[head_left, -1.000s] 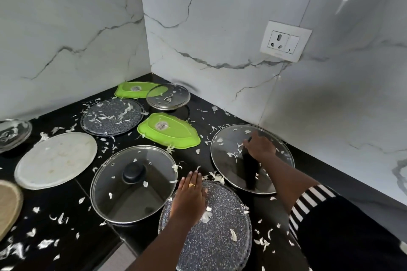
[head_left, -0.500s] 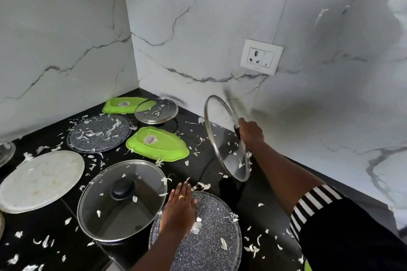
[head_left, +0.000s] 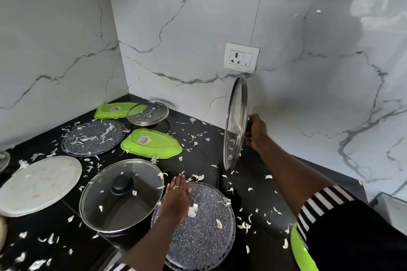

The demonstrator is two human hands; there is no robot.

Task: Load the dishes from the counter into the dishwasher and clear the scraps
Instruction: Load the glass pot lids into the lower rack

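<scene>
One lid only is off the desk point(head_left: 211, 152), by our count; the right grip point(head_left: 256, 132) is curled round the knob of a glass lid point(head_left: 235, 125), holding it on edge, nearly upright, above the black surface below the wall socket point(head_left: 241, 57).

And our left grip point(head_left: 176, 200)?

Flat, fingers straight, resting on the near speckled plate point(head_left: 204, 233) and grasping nothing; scraps point(head_left: 193, 210) lie on that plate just beside it.

How far along do we judge ourselves?

Barely begun; nothing we can see has gone into a dishwasher, which is out of view; the big lid point(head_left: 122, 196) with the black knob, the white plate point(head_left: 39, 185), the far speckled plate point(head_left: 92, 137), the near green tray point(head_left: 152, 144), the far green tray point(head_left: 110, 110) and the small glass lid point(head_left: 147, 113) overlapping it all lie on the desk.

And the scraps?

Uncleared, we think; pale shreds are strewn over the desk and most of the dishes; a few cling to the held lid.

Then nearly all of it is left to us; each piece to carry across, then the sweeping.
</scene>
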